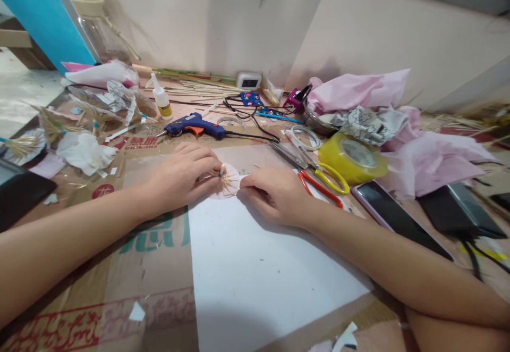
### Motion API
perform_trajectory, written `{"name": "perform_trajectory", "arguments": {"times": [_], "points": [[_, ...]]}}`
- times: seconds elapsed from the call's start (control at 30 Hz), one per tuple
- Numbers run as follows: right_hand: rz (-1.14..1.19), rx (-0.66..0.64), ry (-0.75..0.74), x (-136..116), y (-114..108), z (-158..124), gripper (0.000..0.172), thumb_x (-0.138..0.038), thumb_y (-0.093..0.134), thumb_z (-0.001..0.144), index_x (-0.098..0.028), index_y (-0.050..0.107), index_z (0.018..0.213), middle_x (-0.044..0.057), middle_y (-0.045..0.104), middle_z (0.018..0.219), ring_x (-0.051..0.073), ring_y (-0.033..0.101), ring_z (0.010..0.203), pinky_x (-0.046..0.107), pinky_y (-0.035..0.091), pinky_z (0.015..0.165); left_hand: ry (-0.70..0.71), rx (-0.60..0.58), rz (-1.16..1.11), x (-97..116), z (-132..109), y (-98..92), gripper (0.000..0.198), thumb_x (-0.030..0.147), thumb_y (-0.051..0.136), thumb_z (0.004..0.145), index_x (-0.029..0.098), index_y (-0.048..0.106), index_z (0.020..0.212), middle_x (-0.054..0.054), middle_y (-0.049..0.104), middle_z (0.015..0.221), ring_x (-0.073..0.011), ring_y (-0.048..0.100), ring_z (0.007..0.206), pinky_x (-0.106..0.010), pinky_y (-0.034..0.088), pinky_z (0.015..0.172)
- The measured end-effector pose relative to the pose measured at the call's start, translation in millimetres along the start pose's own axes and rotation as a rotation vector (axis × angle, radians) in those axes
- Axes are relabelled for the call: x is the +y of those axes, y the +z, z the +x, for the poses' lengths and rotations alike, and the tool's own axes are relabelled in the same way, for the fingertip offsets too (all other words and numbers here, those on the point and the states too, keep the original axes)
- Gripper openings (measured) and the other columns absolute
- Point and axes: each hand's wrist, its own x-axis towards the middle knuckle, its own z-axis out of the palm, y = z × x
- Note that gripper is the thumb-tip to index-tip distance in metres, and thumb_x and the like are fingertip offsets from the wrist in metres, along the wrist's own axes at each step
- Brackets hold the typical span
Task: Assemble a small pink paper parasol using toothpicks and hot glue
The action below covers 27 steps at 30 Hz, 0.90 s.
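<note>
My left hand (187, 174) is closed, thumb and fingers pinching a small bundle of thin straw-coloured sticks (228, 183) with a blue band near its tied end. The sticks fan out over a round piece of pale pink paper (234, 173). At the right edge of that round, my right hand (279, 192) is curled with thumb and forefinger together; whatever lies between its fingertips is hidden. Beneath both hands spreads a white sheet of paper (263, 283), with a few dark specks on it.
Behind the hands lie a blue glue gun (195, 125) and a small glue bottle (161, 99). Scissors (314, 174), yellow tape (353, 155) and a phone (402, 219) sit to the right. Stick fans (90, 115) and crumpled paper (85, 152) occupy the left, on printed cardboard (159, 309).
</note>
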Motion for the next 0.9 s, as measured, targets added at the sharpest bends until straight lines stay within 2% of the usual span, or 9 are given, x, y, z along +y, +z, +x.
{"name": "perform_trajectory", "arguments": {"times": [0.33,0.53,0.9], "points": [[-0.083,0.061,-0.047,0.1,2.4,-1.5,0.018,-0.014,0.047,0.085,-0.016,0.064,0.079,0.002,0.066,0.065,0.013,0.054,0.057,0.024,0.035,0.056,0.008,-0.001,-0.011,0.2,0.6,-0.4,0.026,0.035,0.045,0.094,0.016,0.062,0.088,-0.006,0.067,0.096,-0.0220,0.058,0.093,-0.036,0.036,0.085],[-0.003,0.079,-0.039,1.8,-0.2,-2.6,0.017,-0.011,0.047,0.082,-0.015,0.063,0.079,0.001,0.064,0.063,0.011,0.051,0.054,0.023,0.035,0.054,0.027,0.006,0.001,-0.7,0.5,0.6,0.026,0.034,0.045,0.094,0.016,0.063,0.091,-0.005,0.067,0.095,-0.0216,0.058,0.093,-0.035,0.037,0.085],[-0.005,-0.002,0.021,2.0,-0.1,-0.4,0.016,-0.013,0.047,0.083,-0.017,0.062,0.077,0.002,0.065,0.066,0.013,0.054,0.059,0.024,0.035,0.056,0.010,-0.011,0.003,1.1,1.4,-1.3,0.027,0.036,0.044,0.094,0.018,0.062,0.087,-0.004,0.067,0.095,-0.0208,0.058,0.093,-0.035,0.037,0.085]]}}
